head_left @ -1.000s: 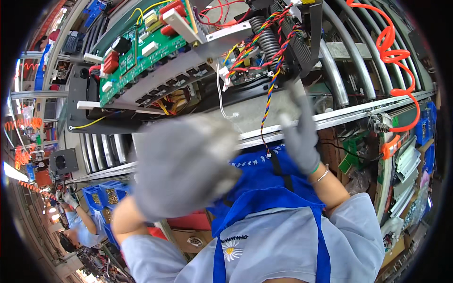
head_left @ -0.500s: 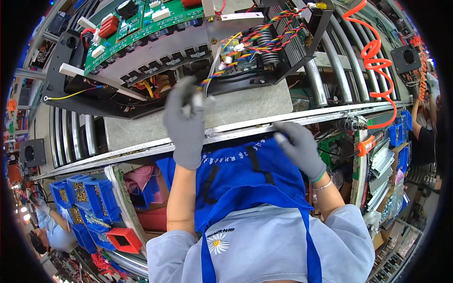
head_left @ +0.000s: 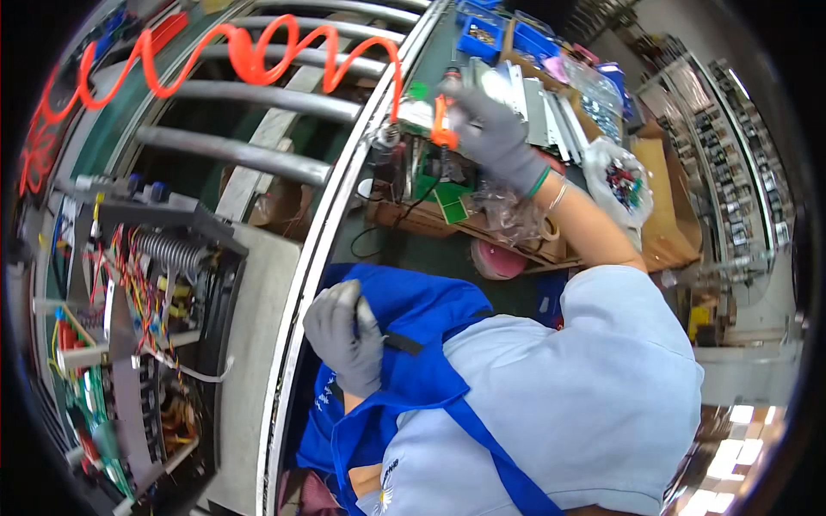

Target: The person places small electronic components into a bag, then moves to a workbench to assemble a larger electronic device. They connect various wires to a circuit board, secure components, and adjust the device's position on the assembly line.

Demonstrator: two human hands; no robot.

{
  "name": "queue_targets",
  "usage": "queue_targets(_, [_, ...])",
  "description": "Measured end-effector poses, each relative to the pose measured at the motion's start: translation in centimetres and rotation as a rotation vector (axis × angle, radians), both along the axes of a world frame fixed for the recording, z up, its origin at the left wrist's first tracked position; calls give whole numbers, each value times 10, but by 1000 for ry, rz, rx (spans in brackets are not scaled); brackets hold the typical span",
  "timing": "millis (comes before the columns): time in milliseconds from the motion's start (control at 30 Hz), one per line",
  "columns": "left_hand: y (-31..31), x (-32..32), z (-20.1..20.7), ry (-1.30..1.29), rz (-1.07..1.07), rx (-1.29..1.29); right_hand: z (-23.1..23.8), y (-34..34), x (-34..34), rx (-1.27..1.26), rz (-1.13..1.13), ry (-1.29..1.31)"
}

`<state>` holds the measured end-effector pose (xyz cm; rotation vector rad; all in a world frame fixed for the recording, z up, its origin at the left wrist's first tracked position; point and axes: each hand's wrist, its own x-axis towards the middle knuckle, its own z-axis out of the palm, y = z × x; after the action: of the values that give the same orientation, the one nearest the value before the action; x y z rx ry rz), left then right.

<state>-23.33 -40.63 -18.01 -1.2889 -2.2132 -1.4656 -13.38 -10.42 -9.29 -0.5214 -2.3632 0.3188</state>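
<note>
My left hand [head_left: 346, 337], in a grey glove, rests close to the conveyor's metal edge rail, in front of my blue apron [head_left: 413, 301]. Its fingers are curled in, and whatever they may hold is hidden. My right hand [head_left: 497, 136], also gloved, reaches out at the upper middle. Its fingers overlap the upper end of an orange and black power screwdriver [head_left: 444, 125], but blur hides whether they grip it. To the left, an open black electronics chassis [head_left: 228, 301] with twisted coloured wires [head_left: 129, 267] and a green circuit board [head_left: 103, 421] sits on a grey board [head_left: 258, 335].
A coiled orange air hose [head_left: 258, 64] stretches above the metal rollers [head_left: 232, 155]. Beyond my right hand lie white metal strips [head_left: 538, 112], blue bins [head_left: 479, 39] and a plastic bag of small parts [head_left: 621, 182]. A cardboard box [head_left: 667, 198] stands farther right.
My view has swung to the right, so the chassis now lies at the left. My right hand has gone out to the orange screwdriver. My left hand has come away from the chassis.
</note>
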Motion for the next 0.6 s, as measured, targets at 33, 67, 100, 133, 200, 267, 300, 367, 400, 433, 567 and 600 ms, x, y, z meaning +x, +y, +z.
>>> queue_targets(33, [0, 0, 0, -36, -20, -8, 1, 40, 23, -46, -53, 75])
queue_targets(67, [1, -2, -1, -36, -37, -11, 1, 85, 49, 40, -154, 113])
queue_targets(100, [-1, -1, -5, -48, -84, -29, -9, 127, 100, 115, -286, 134])
queue_targets(133, [-1, -3, -6, -62, -115, -41, -7, 167, 159, 1, -536, 83])
queue_targets(200, [-8, -9, -7, -59, -87, -88, 2, 200, 229, 95, -911, -159])
queue_targets(267, [-11, -10, -12, -108, -78, -85, -5, 263, 367, -67, -1442, -380])
queue_targets(300, [-14, -10, -13, -122, -46, -93, -8, 253, 392, -40, -1435, -480])
queue_targets(367, [-16, -6, -21, -200, 1, -89, -25, 235, 401, -347, -1380, -232])
queue_targets(400, [-17, -4, -24, -248, 8, -88, -29, 212, 400, -500, -1354, -109])
queue_targets(433, [-16, -1, -28, -296, 17, -88, -31, 192, 393, -651, -1320, 15])
queue_targets(567, [-11, -8, -28, -108, -34, -204, -43, 176, 387, -553, -1298, 63])
queue_targets(600, [-10, -12, -27, -88, -44, -211, -53, 182, 393, -466, -1264, 14])
